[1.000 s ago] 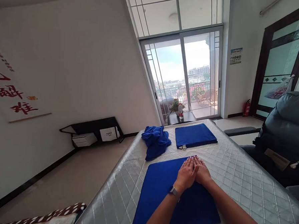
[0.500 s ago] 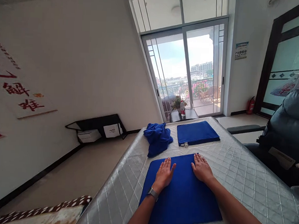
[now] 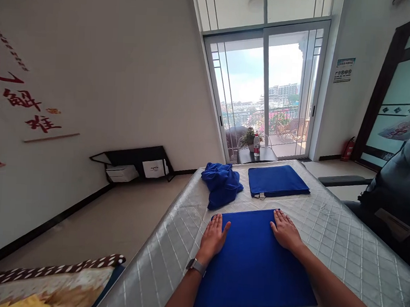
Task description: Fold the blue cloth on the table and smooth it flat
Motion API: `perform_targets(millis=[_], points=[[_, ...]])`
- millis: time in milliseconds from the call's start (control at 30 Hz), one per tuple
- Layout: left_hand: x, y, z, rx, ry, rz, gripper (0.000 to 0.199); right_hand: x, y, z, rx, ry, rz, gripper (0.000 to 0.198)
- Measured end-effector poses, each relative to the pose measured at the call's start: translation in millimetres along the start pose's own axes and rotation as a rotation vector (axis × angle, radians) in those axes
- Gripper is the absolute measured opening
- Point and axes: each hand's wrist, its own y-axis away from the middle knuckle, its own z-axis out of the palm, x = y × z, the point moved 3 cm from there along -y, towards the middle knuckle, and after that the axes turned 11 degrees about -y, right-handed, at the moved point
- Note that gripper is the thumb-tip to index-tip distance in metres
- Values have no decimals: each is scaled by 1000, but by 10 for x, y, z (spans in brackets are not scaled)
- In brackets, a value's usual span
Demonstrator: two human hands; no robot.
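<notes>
A folded blue cloth (image 3: 250,261) lies flat in front of me, a small white label showing at its near edge. My left hand (image 3: 213,236) rests flat on its far left corner, fingers together and thumb out. On the far right corner lies my right hand (image 3: 286,230), palm down with straight fingers. Beyond them sits a second folded blue cloth stack (image 3: 277,180) with white labels at its near edge. A crumpled blue cloth (image 3: 221,184) is heaped to its left.
Everything blue lies on a quilted silvery mattress (image 3: 337,243). Behind it, a small dark table (image 3: 268,155) carries a bottle (image 3: 256,145) and a potted plant (image 3: 249,137). A black chair (image 3: 391,195) stands at right, a low black rack (image 3: 136,161) by the left wall.
My left hand has slid left to the cloth's far left corner. My right hand stays at the far right corner. The camera view has shifted slightly.
</notes>
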Motion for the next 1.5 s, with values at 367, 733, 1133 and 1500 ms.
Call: perform_targets(millis=[367,733,1133,1500], points=[[1,30,-108,-20,5,14,86,11,-15,25,12,46,-20,70],[3,35,-113,1,31,-1,86,-137,117,-70,65,60,-105,66],[-5,31,-81,5,41,10,86,-98,187,77,-70,18,25,75],[-87,79,-144,22,-5,-127,84,-106,212,26,-86,-16,32,76]])
